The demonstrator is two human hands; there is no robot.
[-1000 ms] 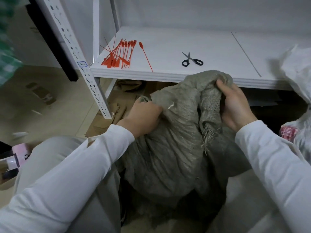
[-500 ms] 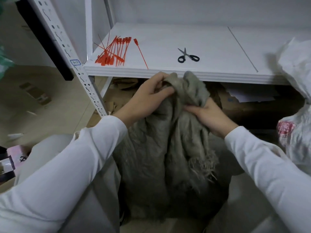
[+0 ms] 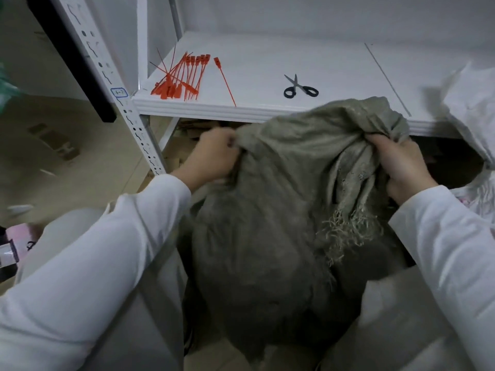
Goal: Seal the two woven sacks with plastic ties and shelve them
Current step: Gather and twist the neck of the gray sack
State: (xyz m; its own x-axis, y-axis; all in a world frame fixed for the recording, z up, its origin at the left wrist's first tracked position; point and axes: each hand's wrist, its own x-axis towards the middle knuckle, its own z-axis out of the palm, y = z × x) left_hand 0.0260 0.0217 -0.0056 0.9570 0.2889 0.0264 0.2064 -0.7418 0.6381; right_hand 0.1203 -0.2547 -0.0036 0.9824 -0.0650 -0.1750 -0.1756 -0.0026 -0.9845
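White shelving in a pale-walled storeroom frames the work, and a person in white sleeves crouches before it. Nearest, the grey-green woven sack (image 3: 267,236) stands on the floor between the knees, its frayed open edge (image 3: 345,231) hanging down on the right. The left grip (image 3: 214,153) has its fingers curled tight on the sack's upper left rim. The right grip (image 3: 399,167) is closed round a bunched fold at the upper right.

Half a second ago both grips met at the centre, squeezing the mouth into one neck. Now they are well apart again and the cloth is stretched wide between them. So the neck seems not yet gathered for good, more likely being straightened for a fresh bunching, and sealing has not begun.

Beyond, on the white metal shelf (image 3: 267,109), lie the bundle of orange plastic ties (image 3: 179,76), one single orange tie (image 3: 225,81) just beside it, and the black-handled scissors (image 3: 300,88), all untouched. A crumpled white woven sack (image 3: 471,108) leans at the far right, its mouth not clearly visible.
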